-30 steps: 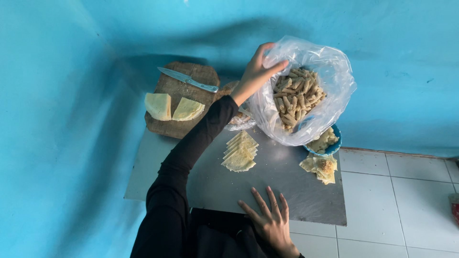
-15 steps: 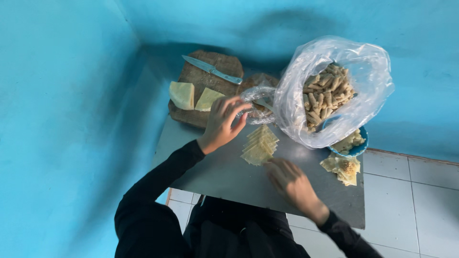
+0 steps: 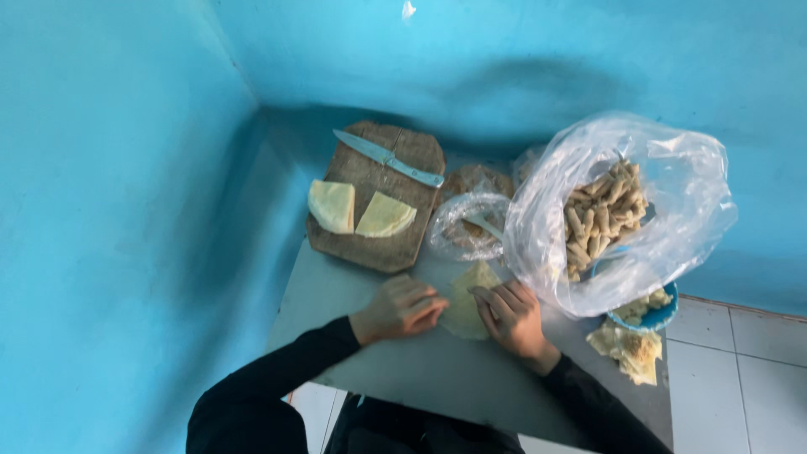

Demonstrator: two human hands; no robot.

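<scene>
Resting on a grey table (image 3: 395,378), both hands meet at a stack of thin pale wrappers (image 3: 467,304). I take this stack as the landmark for all places. The left hand (image 3: 400,308) touches its left edge with the fingers curled together; whether it pinches a sheet, I cannot tell. The right hand (image 3: 510,315) lies on its right side, fingers bent down on the top sheet, and it covers a part of the stack, so the full outline is hidden.

Behind the stack to the left lies a wooden board (image 3: 378,244) with two pale folded pieces (image 3: 360,210) and a knife (image 3: 388,158) with a light blue handle across its far end. Directly behind the stack is a small clear bag (image 3: 464,223) with something brownish inside, hard to make out. To the right of the stack stands a big clear plastic bag (image 3: 672,202) of small rolled pieces (image 3: 601,214); it nearly touches the right hand and hides most of a blue bowl (image 3: 654,318). Further right, some more wrappers (image 3: 626,349) lie close to the table edge.

Open room on the table is in front of the stack, toward the person, and to its left below the board. Blue walls (image 3: 126,210) close the table behind and at the left.
</scene>
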